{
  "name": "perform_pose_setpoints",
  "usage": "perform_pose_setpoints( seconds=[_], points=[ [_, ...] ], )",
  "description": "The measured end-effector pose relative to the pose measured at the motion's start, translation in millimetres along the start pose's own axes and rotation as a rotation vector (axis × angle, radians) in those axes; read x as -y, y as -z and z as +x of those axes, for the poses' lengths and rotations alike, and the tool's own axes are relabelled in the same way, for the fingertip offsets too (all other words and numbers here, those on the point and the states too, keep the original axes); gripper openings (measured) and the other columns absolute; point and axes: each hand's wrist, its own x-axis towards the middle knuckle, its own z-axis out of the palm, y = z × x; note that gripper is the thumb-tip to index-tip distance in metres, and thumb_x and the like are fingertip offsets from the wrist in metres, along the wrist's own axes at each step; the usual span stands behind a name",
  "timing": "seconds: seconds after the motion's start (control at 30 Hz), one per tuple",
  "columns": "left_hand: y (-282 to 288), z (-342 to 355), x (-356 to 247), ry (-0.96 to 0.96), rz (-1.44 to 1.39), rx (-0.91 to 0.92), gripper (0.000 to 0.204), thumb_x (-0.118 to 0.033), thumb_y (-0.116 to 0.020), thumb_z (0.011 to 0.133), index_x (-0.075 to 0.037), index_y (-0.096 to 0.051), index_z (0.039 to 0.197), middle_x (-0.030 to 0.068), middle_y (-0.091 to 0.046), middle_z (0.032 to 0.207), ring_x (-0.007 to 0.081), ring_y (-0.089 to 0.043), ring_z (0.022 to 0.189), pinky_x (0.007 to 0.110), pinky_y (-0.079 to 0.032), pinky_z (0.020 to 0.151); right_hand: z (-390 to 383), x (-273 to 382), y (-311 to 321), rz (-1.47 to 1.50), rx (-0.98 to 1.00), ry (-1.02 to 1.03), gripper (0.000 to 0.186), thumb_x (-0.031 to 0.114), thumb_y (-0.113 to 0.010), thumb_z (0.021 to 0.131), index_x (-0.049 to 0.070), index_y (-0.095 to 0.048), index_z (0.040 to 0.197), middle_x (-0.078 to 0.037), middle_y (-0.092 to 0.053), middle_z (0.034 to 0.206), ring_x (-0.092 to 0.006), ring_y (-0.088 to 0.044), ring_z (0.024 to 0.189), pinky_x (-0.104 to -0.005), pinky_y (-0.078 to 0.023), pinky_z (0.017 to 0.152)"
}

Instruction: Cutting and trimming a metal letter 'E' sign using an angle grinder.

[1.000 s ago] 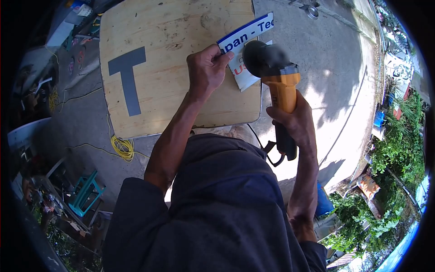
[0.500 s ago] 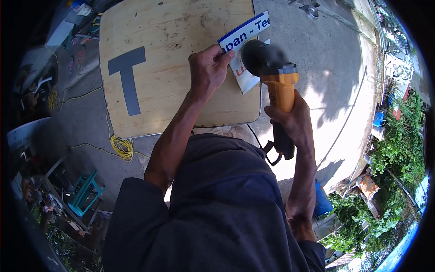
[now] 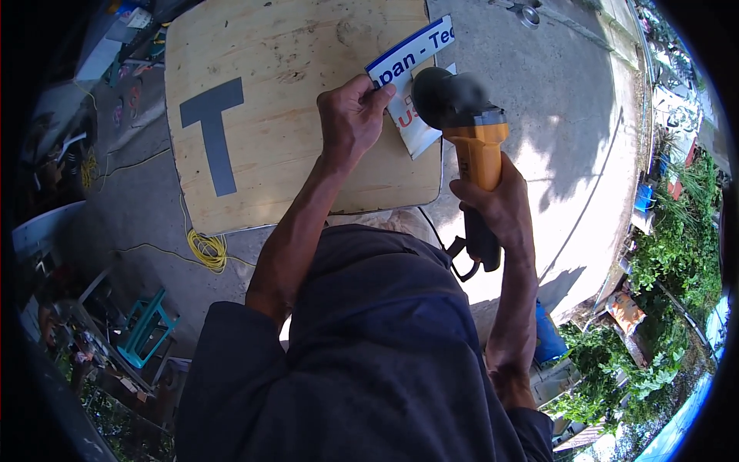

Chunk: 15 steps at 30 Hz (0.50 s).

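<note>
My left hand (image 3: 353, 115) is closed, pinching the left edge of a cut piece of white sign sheet (image 3: 422, 140) between thumb and fingers. Blue and red print and a dark blue band along its top edge mark the sheet, which sticks out past the table's right edge. In my right hand (image 3: 504, 202) is an angle grinder (image 3: 479, 154) with an orange body and black head and handle, gripped round the body. Its round head overlaps the sheet's right part, hiding some of it; I cannot tell whether they touch. The head's end looks blurred.
A dark grey flat T-shaped piece (image 3: 215, 131) lies at the left of the wooden tabletop (image 3: 285, 169). Yellow cable (image 3: 207, 249) is coiled on the concrete floor by the near left corner. A green stool (image 3: 146, 327) stands lower left. Plants (image 3: 654, 254) border the right side.
The sign sheet has shifted very slightly left in my left hand, showing a little more of its red print beside the grinder head. Both hands keep their grips.
</note>
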Motion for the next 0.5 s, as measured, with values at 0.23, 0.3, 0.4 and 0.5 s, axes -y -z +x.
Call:
perform_pose_setpoints(
  seconds=[0.23,0.3,0.4,0.5],
  points=[
    [-0.5,-0.5,-1.4,-0.018,0.044,0.004,0.018,-0.013,-0.073,0.095,0.005,-0.073,0.097,0.0099,-0.076,0.081,0.0108,-0.072,0.07,0.028,-0.061,0.066,2.6,-0.9,-2.1,-0.033,-0.005,0.004,0.065,0.032,-0.081,0.07,-0.005,-0.059,0.119,-0.019,-0.072,0.094,-0.026,-0.072,0.075,-0.0381,-0.06,0.07],
    [-0.6,-0.8,-1.1,-0.022,0.054,0.007,0.018,-0.012,-0.074,0.095,0.005,-0.073,0.097,0.0099,-0.076,0.08,0.011,-0.072,0.07,0.028,-0.061,0.066,1.4,-4.0,-2.9,-0.037,-0.009,-0.021,0.065,0.031,-0.081,0.07,-0.005,-0.059,0.118,-0.02,-0.072,0.094,-0.0269,-0.073,0.075,-0.0389,-0.06,0.071],
    [0.1,-1.7,-0.4,-0.032,0.059,-0.001,0.017,-0.012,-0.074,0.094,0.005,-0.073,0.095,0.0102,-0.076,0.079,0.0111,-0.072,0.069,0.028,-0.061,0.066,0.8,-8.3,-4.2,-0.054,-0.028,-0.022,0.064,0.03,-0.082,0.07,-0.005,-0.059,0.118,-0.019,-0.072,0.092,-0.0273,-0.073,0.075,-0.0394,-0.061,0.071],
    [-0.7,-0.9,0.0,-0.04,0.054,0.0,0.017,-0.012,-0.074,0.094,0.005,-0.072,0.093,0.0102,-0.075,0.079,0.0109,-0.072,0.068,0.027,-0.06,0.065,-1.1,-7.5,-3.4,-0.079,-0.029,-0.021,0.062,0.029,-0.082,0.071,-0.005,-0.059,0.117,-0.019,-0.072,0.091,-0.0274,-0.073,0.075,-0.0392,-0.06,0.071]
  ],
)
